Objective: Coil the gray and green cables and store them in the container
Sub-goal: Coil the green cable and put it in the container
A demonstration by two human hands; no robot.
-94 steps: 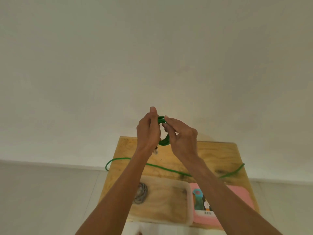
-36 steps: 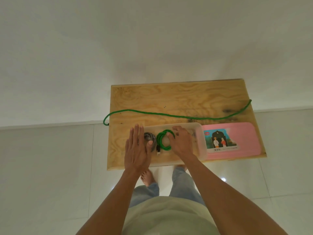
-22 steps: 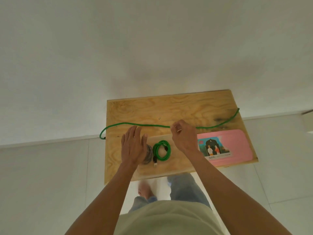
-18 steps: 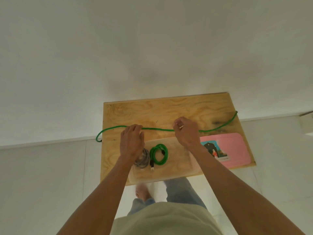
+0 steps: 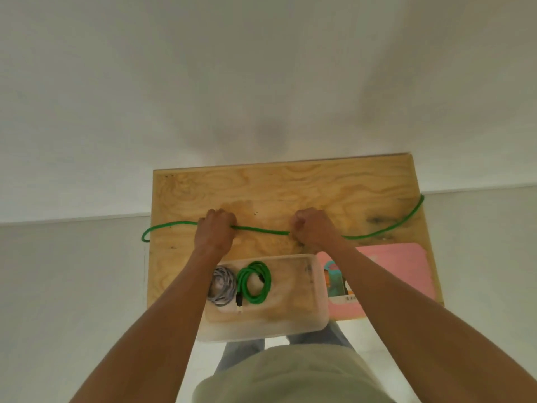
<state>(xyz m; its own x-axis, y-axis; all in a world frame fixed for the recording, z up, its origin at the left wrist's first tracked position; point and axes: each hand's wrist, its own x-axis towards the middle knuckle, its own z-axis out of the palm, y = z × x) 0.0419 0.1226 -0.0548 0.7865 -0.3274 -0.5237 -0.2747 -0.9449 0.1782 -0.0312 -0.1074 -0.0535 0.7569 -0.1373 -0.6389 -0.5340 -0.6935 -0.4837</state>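
A long green cable (image 5: 261, 230) lies stretched across the wooden table (image 5: 290, 187), its ends hanging off the left and right edges. My left hand (image 5: 215, 231) and my right hand (image 5: 315, 228) are both closed around it, a short way apart near its middle. Closer to me, a clear plastic container (image 5: 302, 315) holds a coiled gray cable (image 5: 221, 286) at its left end and a coiled green cable (image 5: 254, 282) right beside it.
A pink lid with a picture label (image 5: 389, 266) lies flat to the right of the container. The table stands against a white wall, and the container overhangs the near edge. White tiled floor surrounds the table.
The green coil went from my raised hands into the container beside the gray coil. Both hands then left the container, moved to the far stretched green cable and closed on it.
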